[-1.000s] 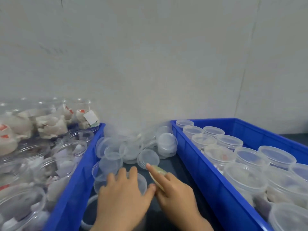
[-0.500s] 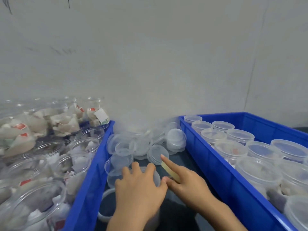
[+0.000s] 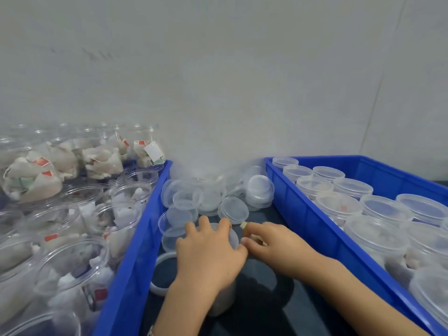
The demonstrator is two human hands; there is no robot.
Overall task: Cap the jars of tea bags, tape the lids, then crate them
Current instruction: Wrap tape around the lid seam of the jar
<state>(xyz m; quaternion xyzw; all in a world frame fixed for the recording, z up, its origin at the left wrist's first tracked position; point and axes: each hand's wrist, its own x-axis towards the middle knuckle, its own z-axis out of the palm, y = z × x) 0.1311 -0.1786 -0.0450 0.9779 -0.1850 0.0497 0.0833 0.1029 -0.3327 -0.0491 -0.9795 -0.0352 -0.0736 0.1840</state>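
Left hand (image 3: 208,255) lay spread over the lid of a jar (image 3: 221,299) standing on the dark tabletop (image 3: 261,309) between two crates, fingers curled over the lid rim. Right hand (image 3: 271,241) pinched a small yellowish tape piece (image 3: 243,224) at the lid's edge. Taping step, likely; best to hold the lid flat and smooth the tape down across the seam. Counts: one jar in hand, a loose lids pile (image 3: 213,197) too overlapped to count, right crate (image 3: 303,214) with about fifteen capped jars visible, left crate (image 3: 135,238) with many uncapped ones.
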